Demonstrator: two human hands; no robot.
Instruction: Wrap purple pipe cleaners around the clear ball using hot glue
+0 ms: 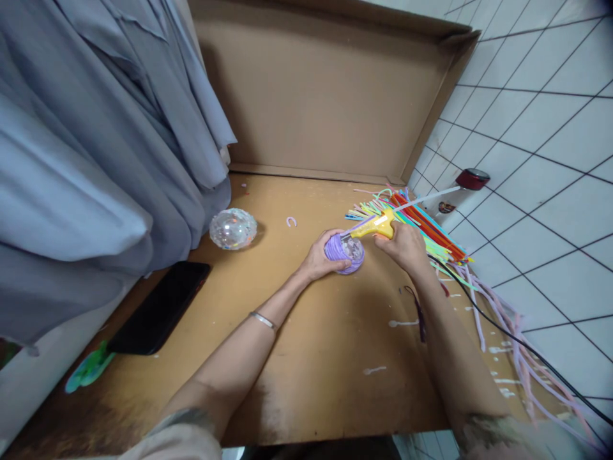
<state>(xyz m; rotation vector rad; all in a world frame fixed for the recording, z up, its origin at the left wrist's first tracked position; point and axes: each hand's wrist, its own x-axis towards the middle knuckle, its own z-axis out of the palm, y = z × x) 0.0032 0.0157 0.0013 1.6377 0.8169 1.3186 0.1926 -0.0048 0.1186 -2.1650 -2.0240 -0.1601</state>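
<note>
My left hand [322,255] is closed around a small ball wrapped in purple pipe cleaner [343,263], with part of its clear side uncovered. In my right hand [405,245] is a yellow glue gun [376,225], a white glue stick poking from its rear. The nozzle meets the ball's upper edge, and I cannot tell whether glue is flowing. A purple strand runs alongside the gun. To the left, a clear ball [233,229] with coloured specks rests on the table.
Bundled colourful pipe cleaners [426,223] lie by the tiled wall, near a red-lidded jar [472,179]. A black cable [507,333] trails right. A black phone [160,308] sits left, under a grey curtain [96,128]. A cardboard panel [325,89] stands behind; a small pink curl [292,221] lies mid-table [306,358].
</note>
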